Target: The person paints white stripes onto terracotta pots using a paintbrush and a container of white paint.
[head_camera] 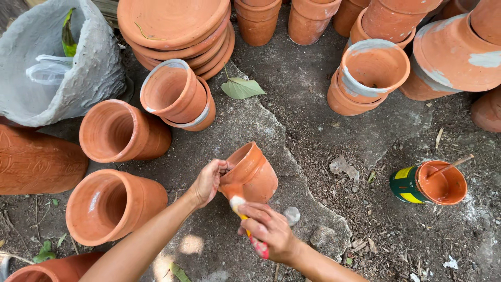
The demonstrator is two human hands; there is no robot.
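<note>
Terracotta lies everywhere here, so take it from your left. A grey rough-cast planter [78, 73] sits at the far left with a plastic bag and a leaf in it, and below it two clay pots lie on their sides, the upper [122, 133] and the lower [112, 206], both mouths towards you. Behind them stands a stack of saucers [175, 31].

Your left hand [209, 180] is closed on the rim of the small pot [250, 172], fingers hooked over the lip, tilting it on the cracked concrete slab [292, 94] near the middle of the view. Keep that grip at the rim, clear of the wet wall, and turn the pot to meet the bristles.

Your right hand [269, 230] is wrapped tight round the handle of the paintbrush [242, 209], whose loaded tip touches the pot's lower side. Lay the strokes along the curve, lightly, so the orange coat does not run.

Further right, well apart from your hands, the paint tin [430, 183] stands on the dirt with a stick in it, and more stacked pots [368, 75] wait behind, some smeared with grey.
</note>
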